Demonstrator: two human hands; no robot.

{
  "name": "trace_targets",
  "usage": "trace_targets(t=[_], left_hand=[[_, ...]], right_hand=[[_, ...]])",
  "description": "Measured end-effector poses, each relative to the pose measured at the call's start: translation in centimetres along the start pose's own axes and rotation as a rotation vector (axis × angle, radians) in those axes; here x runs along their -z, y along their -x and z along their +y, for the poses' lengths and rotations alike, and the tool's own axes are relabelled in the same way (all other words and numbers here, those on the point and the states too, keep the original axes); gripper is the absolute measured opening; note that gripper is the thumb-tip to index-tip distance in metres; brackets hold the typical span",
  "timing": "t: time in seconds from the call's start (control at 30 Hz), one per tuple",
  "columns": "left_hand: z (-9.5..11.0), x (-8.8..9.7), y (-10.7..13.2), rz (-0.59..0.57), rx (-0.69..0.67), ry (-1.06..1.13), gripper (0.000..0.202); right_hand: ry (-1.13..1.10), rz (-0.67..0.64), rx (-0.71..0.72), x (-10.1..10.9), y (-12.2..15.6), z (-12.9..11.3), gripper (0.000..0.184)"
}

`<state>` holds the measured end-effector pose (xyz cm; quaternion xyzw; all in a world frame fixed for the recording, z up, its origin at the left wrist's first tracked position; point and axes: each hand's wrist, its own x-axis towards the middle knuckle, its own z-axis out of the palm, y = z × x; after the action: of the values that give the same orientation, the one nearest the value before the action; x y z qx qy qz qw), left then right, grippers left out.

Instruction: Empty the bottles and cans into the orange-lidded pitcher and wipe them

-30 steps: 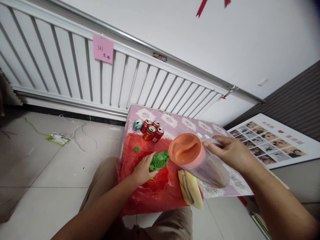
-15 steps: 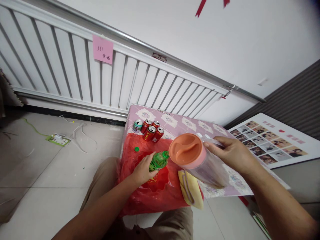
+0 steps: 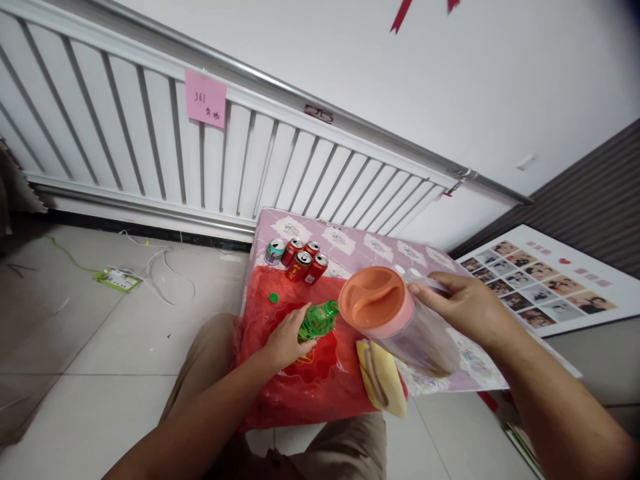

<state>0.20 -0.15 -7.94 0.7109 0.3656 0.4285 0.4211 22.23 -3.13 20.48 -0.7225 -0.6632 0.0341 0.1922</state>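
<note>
My left hand (image 3: 289, 339) is wrapped round a green plastic bottle (image 3: 319, 320), which tilts to the right with its uncapped mouth beside the pitcher's lid. With my right hand (image 3: 463, 300) I grip the handle of a clear pitcher (image 3: 423, 343) with an orange lid (image 3: 373, 297). The pitcher leans toward the bottle, its lid end to the left, and a little brownish liquid shows low in it. Whether the bottle mouth touches the lid I cannot tell. Under the bottle lies a red plastic bag or sheet (image 3: 300, 403). A green bottle cap (image 3: 273, 298) rests on it.
Several drink cans (image 3: 299, 265) stand together at the table's back left. A folded yellow cloth (image 3: 380, 380) lies at the front right edge of the floral tablecloth (image 3: 345, 240). Behind runs a white radiator (image 3: 280, 160). On the floor at left is a power strip (image 3: 117, 280) with cables.
The pitcher and my right hand have shifted very slightly to the right. The left hand and the bottle look nearly unmoved.
</note>
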Motion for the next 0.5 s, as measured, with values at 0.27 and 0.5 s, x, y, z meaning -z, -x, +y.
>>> trace_targets(t=[0.27,0.5], left_hand=[[-0.02,-0.03,0.0,0.004,-0.003,-0.006,0.083],[0.0,-0.04,0.02,0.002,0.001,-0.006,0.083]], right_hand=[[-0.018,-0.032,-0.033,0.29,0.03,-0.76,0.059],[-0.001,-0.029,-0.044,0.16,-0.06,-0.55,0.059]])
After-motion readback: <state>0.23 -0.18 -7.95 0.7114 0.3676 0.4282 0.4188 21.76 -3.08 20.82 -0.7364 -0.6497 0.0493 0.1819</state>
